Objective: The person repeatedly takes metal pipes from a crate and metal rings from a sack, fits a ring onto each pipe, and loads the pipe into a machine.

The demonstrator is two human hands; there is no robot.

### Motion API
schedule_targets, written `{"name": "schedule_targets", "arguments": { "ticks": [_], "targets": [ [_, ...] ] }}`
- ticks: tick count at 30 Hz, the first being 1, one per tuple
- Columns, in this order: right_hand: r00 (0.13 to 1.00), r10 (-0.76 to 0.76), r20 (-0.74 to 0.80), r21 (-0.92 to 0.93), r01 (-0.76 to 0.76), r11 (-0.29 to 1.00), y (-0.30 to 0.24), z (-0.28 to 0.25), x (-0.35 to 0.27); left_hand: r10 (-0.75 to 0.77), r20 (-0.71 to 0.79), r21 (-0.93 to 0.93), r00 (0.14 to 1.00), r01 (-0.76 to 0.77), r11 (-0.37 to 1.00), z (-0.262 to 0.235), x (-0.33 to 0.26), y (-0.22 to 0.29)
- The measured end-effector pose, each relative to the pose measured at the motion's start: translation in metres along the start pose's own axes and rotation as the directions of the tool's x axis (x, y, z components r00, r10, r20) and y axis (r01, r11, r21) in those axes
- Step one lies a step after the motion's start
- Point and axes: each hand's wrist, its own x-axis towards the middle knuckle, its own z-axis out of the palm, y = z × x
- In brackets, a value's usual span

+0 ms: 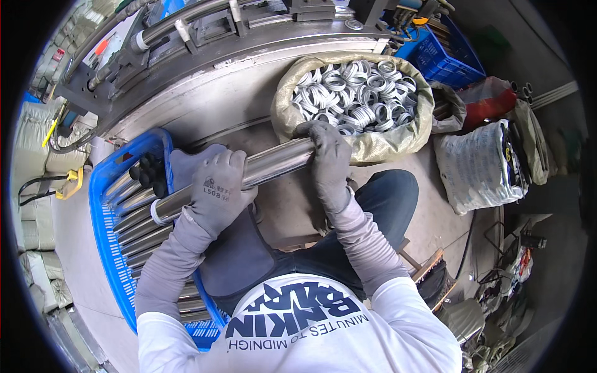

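Both gloved hands are clamped on one steel tube (273,165): left hand (217,186) mid-length, right hand (329,155) at its far end. One white ring (157,214) already sits on it; many tubes wait in the blue crate (106,248), many rings in the sack (354,93).

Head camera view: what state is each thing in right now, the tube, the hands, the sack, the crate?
Steel tube: held level across the lap by both hands.
Left hand: gloved, closed around the tube.
Right hand: gloved, closed over the tube's end.
Sack of rings: open, full.
Blue crate: loaded with tubes.
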Motion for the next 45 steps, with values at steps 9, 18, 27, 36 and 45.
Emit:
{"name": "schedule_targets", "arguments": {
  "ticks": [9,18,27,36,45],
  "targets": [
    [0.984,0.125,0.127,0.178,-0.146,0.973,0.030,-0.015,0.018,0.040,0.031,-0.184,0.999,-0.034,0.982,-0.015,-0.006,-0.019],
    [0.841,0.396,0.369,-0.929,0.351,0.119,0.139,-0.153,0.084,-0.035,-0.067,-0.280,0.997,0.015,0.960,-0.008,-0.031,-0.047],
    [0.958,-0.183,0.221,-0.692,0.286,0.663,0.119,-0.159,0.064,-0.023,-0.063,-0.276,0.998,0.005,0.961,-0.011,-0.033,-0.049],
    [0.992,0.107,0.070,-0.033,-0.105,0.994,0.077,-0.140,0.059,-0.001,-0.063,-0.258,0.998,-0.016,0.966,-0.008,-0.030,-0.044],
    [0.897,0.281,0.342,0.898,-0.400,0.185,0.047,-0.104,0.052,0.032,-0.011,-0.264,0.999,-0.034,0.964,-0.012,-0.024,-0.046]
  ]
}}
